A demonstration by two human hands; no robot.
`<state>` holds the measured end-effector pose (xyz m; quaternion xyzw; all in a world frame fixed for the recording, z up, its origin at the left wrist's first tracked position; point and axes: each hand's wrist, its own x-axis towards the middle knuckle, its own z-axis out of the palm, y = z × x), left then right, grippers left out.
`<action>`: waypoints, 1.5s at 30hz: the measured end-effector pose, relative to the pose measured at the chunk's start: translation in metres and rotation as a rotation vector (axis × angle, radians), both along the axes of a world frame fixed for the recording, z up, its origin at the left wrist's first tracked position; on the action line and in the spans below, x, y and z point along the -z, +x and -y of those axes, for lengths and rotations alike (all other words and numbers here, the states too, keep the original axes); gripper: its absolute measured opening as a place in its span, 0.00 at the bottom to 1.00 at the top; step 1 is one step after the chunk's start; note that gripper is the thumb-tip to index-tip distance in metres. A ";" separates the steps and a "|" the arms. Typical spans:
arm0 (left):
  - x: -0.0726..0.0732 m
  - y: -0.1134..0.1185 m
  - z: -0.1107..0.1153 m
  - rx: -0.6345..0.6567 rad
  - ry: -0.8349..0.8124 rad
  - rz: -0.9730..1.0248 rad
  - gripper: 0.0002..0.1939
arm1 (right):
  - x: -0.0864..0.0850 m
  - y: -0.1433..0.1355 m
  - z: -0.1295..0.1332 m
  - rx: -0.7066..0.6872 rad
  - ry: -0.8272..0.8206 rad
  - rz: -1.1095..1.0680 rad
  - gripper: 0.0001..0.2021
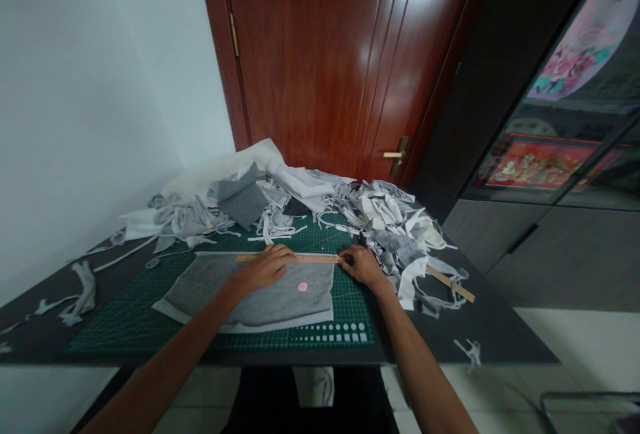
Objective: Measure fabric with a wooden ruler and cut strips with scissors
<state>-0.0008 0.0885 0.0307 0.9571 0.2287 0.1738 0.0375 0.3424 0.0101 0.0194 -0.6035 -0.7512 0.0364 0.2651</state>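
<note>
Grey fabric (220, 287) with pale edges lies flat on a green cutting mat (353, 301). Along its far edge runs a wooden ruler (315, 259). My left hand (267, 266) rests on the ruler left of its middle, fingers laid over it and pressing it down. At the ruler's right end, by the fabric's right corner, the thumb and fingers of my right hand (359, 264) are pinched together on the ruler's tip. A small pink disc (303, 287) sits on the fabric between my hands, nearer the front.
Heaps of grey and white fabric scraps (295, 187) line the table's far side and right. A second wooden strip (450, 284) pokes out at the right. Loose scraps (85, 291) lie at the left. A door (310, 54) stands behind the dark table (500, 334).
</note>
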 end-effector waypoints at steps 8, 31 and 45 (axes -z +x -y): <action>0.007 0.035 -0.022 0.020 -0.073 0.158 0.15 | -0.001 0.001 0.000 -0.018 0.014 -0.019 0.07; 0.020 0.034 -0.025 -0.024 -0.196 0.312 0.12 | -0.016 -0.053 0.015 -0.374 0.072 -0.106 0.10; 0.017 0.035 -0.019 -0.045 -0.215 0.319 0.12 | -0.009 -0.072 0.008 -0.518 -0.022 -0.296 0.03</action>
